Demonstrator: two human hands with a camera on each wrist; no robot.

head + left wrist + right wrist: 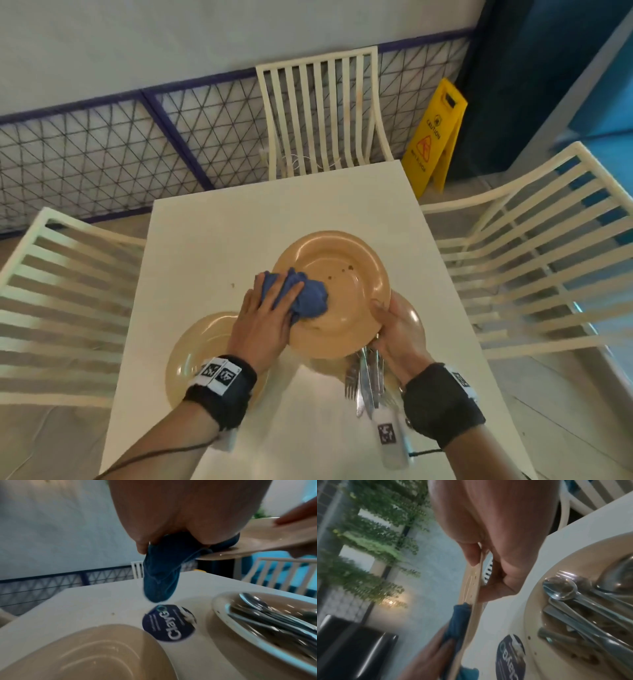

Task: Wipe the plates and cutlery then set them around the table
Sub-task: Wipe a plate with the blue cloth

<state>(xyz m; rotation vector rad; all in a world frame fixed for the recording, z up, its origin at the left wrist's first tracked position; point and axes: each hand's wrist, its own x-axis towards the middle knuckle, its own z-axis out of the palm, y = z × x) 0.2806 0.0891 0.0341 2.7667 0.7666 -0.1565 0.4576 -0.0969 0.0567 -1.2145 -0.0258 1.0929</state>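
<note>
Right hand (394,329) pinches plate (342,274) rim — aloft.

Left hand (171,513) grips a blue cloth (161,574) w/ one end pressed on a tilted plate (257,540). Below on the table (85,601): round dark sticker (169,623), empty plate (85,655), another plate (221,609) w/ cutlery (274,618).

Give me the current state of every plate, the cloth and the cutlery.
Held plate: lifted, tilted, brown specks inside.
Blue cloth: bunched, pressed on held plate by left hand.
Right hand: grips held plate's rim.
Left plate: flat on table.
Cutlery: piled in right plate.
</note>
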